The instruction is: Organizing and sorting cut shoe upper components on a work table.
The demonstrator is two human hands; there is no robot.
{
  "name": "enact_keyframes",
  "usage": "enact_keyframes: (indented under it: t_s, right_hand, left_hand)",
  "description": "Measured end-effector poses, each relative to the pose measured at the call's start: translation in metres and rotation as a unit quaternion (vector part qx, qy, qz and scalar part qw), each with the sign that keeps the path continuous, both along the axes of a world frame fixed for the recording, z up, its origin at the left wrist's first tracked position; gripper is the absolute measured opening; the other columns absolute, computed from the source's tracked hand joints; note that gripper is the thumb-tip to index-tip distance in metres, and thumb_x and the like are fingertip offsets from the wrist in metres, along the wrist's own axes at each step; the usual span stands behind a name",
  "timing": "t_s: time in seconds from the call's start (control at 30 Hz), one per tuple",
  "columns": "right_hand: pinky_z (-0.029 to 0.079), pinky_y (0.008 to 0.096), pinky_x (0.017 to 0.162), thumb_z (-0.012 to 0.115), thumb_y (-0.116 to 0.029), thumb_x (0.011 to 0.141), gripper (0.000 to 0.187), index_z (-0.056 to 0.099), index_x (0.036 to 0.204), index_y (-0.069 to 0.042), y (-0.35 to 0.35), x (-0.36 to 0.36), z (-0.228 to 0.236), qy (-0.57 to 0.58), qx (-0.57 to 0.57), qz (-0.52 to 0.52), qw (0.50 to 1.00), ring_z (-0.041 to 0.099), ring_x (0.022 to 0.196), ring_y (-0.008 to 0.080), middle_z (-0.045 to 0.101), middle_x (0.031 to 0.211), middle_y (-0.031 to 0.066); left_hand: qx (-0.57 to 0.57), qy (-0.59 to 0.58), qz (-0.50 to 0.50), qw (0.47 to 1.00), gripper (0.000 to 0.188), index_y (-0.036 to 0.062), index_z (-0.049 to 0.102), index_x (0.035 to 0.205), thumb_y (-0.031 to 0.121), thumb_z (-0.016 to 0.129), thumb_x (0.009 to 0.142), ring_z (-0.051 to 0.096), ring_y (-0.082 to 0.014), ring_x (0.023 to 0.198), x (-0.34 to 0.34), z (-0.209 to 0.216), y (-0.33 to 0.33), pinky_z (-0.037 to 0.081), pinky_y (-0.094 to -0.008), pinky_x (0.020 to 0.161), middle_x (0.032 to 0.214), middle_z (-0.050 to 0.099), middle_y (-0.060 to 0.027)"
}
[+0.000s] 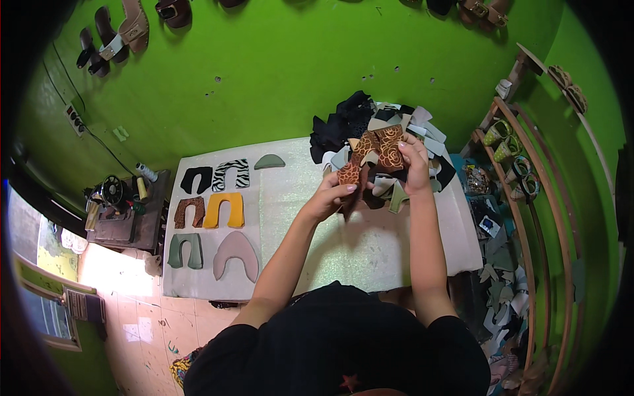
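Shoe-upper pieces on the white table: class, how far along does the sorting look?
Done: seven cut pieces lie in neat rows at the table's left, among them the yellow piece and the zebra-striped piece. In hand: the left hand and right hand hold brown patterned pieces. Left: a mixed pile of pieces behind the hands looks unsorted.

Walls: bright green wall behind the table; sandals hang on it near the upper left, more along the top edge
Table: white worktable against the wall
Floor: pale pink tiles at the lower left, in strong light
Left side: black sewing machine on a small dark stand, just beside the table's left edge
Right side: curved wooden rack with sandals, by the table's right edge
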State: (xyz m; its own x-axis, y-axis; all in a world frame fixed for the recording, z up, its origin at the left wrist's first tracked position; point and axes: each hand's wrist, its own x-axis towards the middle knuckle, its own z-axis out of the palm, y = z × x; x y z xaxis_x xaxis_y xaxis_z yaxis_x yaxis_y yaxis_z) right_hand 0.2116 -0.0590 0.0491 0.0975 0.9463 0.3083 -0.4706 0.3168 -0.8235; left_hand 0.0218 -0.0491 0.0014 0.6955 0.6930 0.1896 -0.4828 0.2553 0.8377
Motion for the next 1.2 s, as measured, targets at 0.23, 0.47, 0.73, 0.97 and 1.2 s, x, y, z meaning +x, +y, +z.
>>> enact_keyframes:
  t_s: [0.23,0.47,0.73,0.97,1.2]
  right_hand:
    - [0.043,0.0206,0.066,0.051,-0.012,0.081,0.012,0.054,0.085,-0.001,0.002,-0.022,-0.03,-0.181,-0.014,-0.1,0.978,0.052,0.072,0.0074,0.058,0.084,0.0027]
    - [0.041,0.024,0.066,0.053,-0.022,0.083,0.022,0.056,0.086,-0.001,-0.022,-0.084,-0.036,-0.293,-0.01,-0.066,0.954,0.05,0.073,0.0087,0.056,0.078,0.0028]
    - [0.043,0.0211,0.062,0.056,-0.009,0.079,0.012,0.057,0.085,0.001,-0.016,-0.133,-0.031,-0.279,-0.036,-0.024,0.959,0.053,0.068,0.0061,0.06,0.076,0.0021]
    - [0.043,0.02,0.059,0.052,0.002,0.075,0.006,0.051,0.08,0.001,-0.013,-0.132,-0.019,-0.246,-0.089,0.047,0.964,0.053,0.067,0.0048,0.055,0.074,0.0007]
    - [0.043,0.0188,0.066,0.054,0.009,0.068,0.034,0.046,0.099,-0.002,-0.009,-0.141,-0.014,-0.253,-0.054,0.085,0.962,0.052,0.076,0.0051,0.056,0.086,0.0023]
  left_hand:
    - [0.039,0.061,0.141,0.987,0.039,-0.0025,0.053,0.099,0.017,0.066,0.068,0.058,-0.0143,0.078,-0.055,0.007,-0.009,0.046,-0.0241,0.068,0.085,0.061,-0.0109]
    - [0.09,0.144,0.269,0.948,0.019,-0.0019,0.06,0.086,0.015,0.062,0.079,0.052,-0.0056,0.068,-0.083,0.01,-0.014,0.043,-0.0202,0.059,0.078,0.06,-0.0024]
    - [0.069,0.16,0.279,0.944,0.014,0.0006,0.055,0.081,0.015,0.054,0.084,0.043,-0.0035,0.054,-0.123,0.002,-0.015,0.034,-0.0187,0.048,0.064,0.051,0.0021]
    - [0.032,0.207,0.32,0.924,0.014,0.0029,0.053,0.078,0.015,0.05,0.084,0.038,-0.0027,0.049,-0.179,-0.022,-0.002,0.029,-0.0183,0.043,0.061,0.047,0.0032]
    - [-0.014,0.208,0.328,0.921,0.015,-0.0023,0.055,0.091,0.01,0.051,0.083,0.058,-0.0105,0.065,-0.203,-0.02,-0.003,0.046,-0.0204,0.057,0.077,0.06,-0.0068]
